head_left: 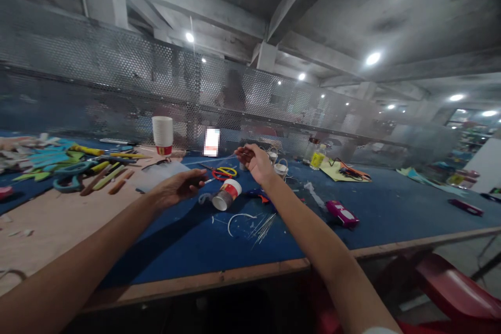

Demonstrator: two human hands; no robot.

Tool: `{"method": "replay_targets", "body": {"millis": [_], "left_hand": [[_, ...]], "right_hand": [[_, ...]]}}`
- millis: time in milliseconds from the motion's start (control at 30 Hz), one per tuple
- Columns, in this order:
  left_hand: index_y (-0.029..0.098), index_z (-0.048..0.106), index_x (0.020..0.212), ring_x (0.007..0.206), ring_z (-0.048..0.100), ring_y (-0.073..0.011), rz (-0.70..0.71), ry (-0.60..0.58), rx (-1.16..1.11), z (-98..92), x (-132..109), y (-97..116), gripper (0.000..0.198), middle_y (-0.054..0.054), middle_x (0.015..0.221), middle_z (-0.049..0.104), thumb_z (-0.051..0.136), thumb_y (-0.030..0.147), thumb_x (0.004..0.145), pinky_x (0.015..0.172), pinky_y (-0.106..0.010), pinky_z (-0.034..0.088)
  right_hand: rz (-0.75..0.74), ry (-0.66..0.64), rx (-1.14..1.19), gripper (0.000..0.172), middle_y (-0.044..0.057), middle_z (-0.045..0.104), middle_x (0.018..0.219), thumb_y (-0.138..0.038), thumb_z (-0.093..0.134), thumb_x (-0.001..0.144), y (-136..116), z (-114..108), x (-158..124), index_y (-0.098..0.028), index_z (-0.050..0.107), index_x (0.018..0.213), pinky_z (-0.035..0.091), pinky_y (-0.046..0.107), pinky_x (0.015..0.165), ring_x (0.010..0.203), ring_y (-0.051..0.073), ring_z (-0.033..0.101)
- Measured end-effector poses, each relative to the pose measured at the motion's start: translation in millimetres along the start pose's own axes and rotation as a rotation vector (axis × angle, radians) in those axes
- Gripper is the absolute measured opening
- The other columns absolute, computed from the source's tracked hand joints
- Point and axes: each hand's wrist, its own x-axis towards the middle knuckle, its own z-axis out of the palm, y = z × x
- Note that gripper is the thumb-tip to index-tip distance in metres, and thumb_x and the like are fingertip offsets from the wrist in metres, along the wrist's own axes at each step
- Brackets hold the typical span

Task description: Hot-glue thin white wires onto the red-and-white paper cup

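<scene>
Thin wire [225,163] runs between the two hands above the blue counter [376,214]; right hand [256,162] raised, fingers pinched shut on its far end; left hand [178,188] lower, fingers curled, gripping a dark tool at the near end; tipped paper cup [227,194] lies just below; scissors [223,172] behind it; cup stack [162,134] stands far left; pink object [342,214] to the right.

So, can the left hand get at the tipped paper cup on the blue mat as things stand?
Probably yes: the left hand lies just beside the tipped paper cup, and nothing stands between them on the blue mat.
</scene>
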Motion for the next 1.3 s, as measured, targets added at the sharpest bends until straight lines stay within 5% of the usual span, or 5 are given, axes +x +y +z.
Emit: {"method": "replay_targets", "body": {"millis": [333,933,1067,1167,1300], "left_hand": [[0.013,0.06,0.086,0.048,0.055,-0.005,0.069,0.007,-0.141,-6.9,0,16,0.019,-0.003,0.072,0.06,0.054,-0.001,0.098,0.034,-0.007,0.038],[0.014,0.056,0.091,0.052,0.047,-0.0004,0.166,-0.059,-0.251,-31.1,-9,45,0.026,0.003,0.071,0.054,0.04,0.011,0.111,0.04,-0.002,0.035],[0.014,0.056,0.09,0.051,0.048,-0.0013,0.16,-0.033,-0.198,-21.9,-8,40,0.021,0.002,0.073,0.057,0.046,0.007,0.107,0.038,-0.004,0.033],[0.013,0.06,0.09,0.053,0.052,-0.0031,0.146,-0.054,-0.149,1.5,-10,36,0.017,-0.002,0.077,0.064,0.053,0.003,0.103,0.038,-0.006,0.036],[0.009,0.065,0.091,0.053,0.056,-0.0057,0.1,-0.118,-0.102,47.6,-17,36,0.014,-0.008,0.082,0.069,0.057,0.004,0.1,0.036,-0.008,0.038]], "right_hand": [[-0.209,0.143,0.009,0.021,0.0,0.074,0.065,-0.013,0.06,0.09,-66,-40,9,-0.02,0.063,0.071,0.061,0.02,0.069,0.067,0.012,0.073],[-0.627,0.673,-0.224,0.042,-0.001,0.058,0.054,-0.013,0.049,0.097,-230,-178,-26,-0.027,0.05,0.057,0.053,0.021,0.063,0.054,0.01,0.059],[-0.617,0.613,-0.3,0.036,-0.005,0.056,0.052,-0.021,0.063,0.093,-215,-169,-26,-0.025,0.048,0.06,0.05,0.021,0.058,0.05,0.009,0.055],[-0.57,0.458,-0.39,0.021,-0.004,0.065,0.061,-0.028,0.078,0.083,-176,-134,-13,-0.022,0.062,0.072,0.051,0.021,0.06,0.057,0.01,0.06],[-0.455,-0.007,-0.697,0.021,-0.002,0.073,0.073,-0.04,0.08,0.084,-107,-60,-2,-0.022,0.078,0.094,0.052,0.022,0.066,0.069,0.012,0.065]]}}
